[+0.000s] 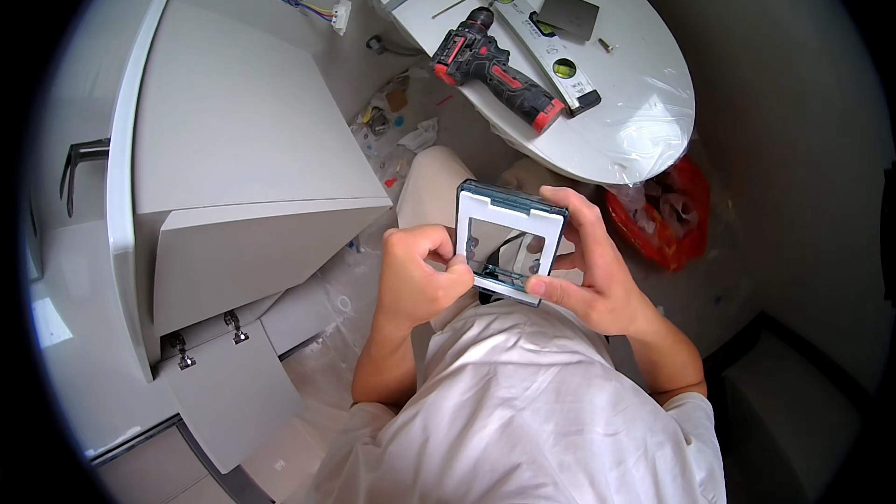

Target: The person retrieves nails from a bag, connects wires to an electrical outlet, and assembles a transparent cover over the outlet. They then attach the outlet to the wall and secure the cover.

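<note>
Above the lap – white frame (pixel 509 241) | right hand (pixel 593 275) fingers grip its right edge | left hand (pixel 420 275) fingers pinch its left side

Illumination is soft, even and moderately bright, with no single source visible. Glare appears on the plastic wrap (pixel 644 135) covering the white toilet lid (pixel 523 93). Shadows are weak; the darkest area lies under the white cabinet (pixel 243 159). Fisheye distortion bends the cabinet edges strongly. A black vignette surrounds the circular picture. Central focus is sharp; the rim is slightly soft.
</note>
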The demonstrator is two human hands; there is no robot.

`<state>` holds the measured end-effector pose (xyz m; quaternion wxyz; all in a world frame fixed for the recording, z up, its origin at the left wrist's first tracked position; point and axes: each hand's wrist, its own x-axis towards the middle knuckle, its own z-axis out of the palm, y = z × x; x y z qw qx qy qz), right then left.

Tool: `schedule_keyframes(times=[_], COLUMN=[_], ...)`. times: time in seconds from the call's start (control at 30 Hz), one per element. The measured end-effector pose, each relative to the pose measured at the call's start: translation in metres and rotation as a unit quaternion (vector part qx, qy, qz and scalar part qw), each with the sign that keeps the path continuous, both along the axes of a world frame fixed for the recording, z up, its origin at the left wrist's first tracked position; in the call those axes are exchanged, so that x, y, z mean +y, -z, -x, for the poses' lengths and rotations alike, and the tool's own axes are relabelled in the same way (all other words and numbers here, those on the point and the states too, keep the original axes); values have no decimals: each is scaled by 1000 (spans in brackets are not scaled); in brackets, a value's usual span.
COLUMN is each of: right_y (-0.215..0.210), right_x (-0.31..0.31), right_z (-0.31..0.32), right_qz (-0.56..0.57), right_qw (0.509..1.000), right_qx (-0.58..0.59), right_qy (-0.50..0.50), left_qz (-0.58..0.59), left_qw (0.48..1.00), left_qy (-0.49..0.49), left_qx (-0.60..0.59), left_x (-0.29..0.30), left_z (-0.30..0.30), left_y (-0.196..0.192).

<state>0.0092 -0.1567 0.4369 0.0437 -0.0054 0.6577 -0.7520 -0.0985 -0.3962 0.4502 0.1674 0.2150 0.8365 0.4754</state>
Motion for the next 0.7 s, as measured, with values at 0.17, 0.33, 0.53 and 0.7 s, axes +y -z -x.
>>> schedule_keyframes(times=[0.17,0.33,0.53,0.7], right_y=[-2,0,0,7], right_x=[0,0,-1,-3], right_z=[-1,-2,-2,-5], right_qz=[13,100,119,148], right_qw=[1000,994,991,987], right_qx=[-4,-41,-65,-65], right_qy=[-2,3,-2,-18], left_qz=[-21,-31,-139,-98], left_qw=[999,999,985,991], left_qy=[-14,-17,-93,25], left_qx=[27,27,-50,-84], left_x=[2,7,27,12], left_z=[-1,-1,-6,6], left_y=[2,-10,-19,-24])
